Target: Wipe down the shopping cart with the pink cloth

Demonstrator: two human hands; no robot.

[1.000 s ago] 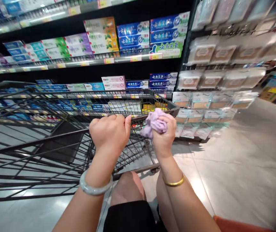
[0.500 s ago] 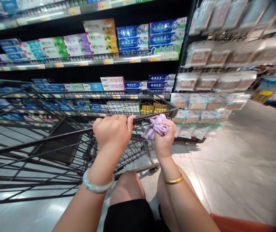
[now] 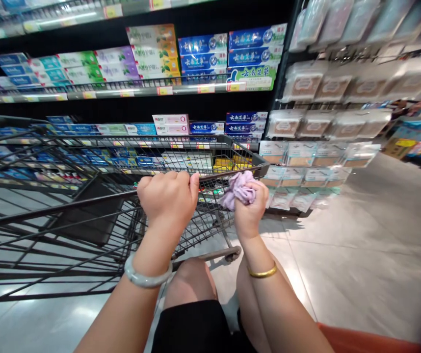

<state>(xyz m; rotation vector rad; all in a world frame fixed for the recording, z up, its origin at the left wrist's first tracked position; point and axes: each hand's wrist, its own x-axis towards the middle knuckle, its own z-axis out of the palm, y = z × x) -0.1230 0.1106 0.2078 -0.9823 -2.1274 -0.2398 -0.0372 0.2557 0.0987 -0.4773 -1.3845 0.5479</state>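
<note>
A black wire shopping cart (image 3: pixel 196 235) stands right in front of my knees. My left hand (image 3: pixel 168 198) is wrapped over its top side rail, knuckles up, with a pale bangle on the wrist. Near the rail's right end, my right hand (image 3: pixel 250 208) is closed round a crumpled purple cloth (image 3: pixel 242 189). The cloth bunches out above and to the left of the fingers, close to the rail; whether it touches the rail I cannot tell. A gold bangle (image 3: pixel 262 272) sits on my right wrist.
Beyond the cart are shelves with toothpaste boxes (image 3: pixel 203 61) and price tags. Packaged goods (image 3: pixel 308 88) hang on hooks to the right. Grey tiled floor (image 3: pixel 361 250) stretches along the right. An orange-red surface (image 3: pixel 357 340) shows at the bottom right, and a cart wheel (image 3: pixel 232 253) near my knees.
My left hand and the cart have shifted slightly left in view. The cloth has bunched up a little more in my right hand. Both grips are unchanged.
</note>
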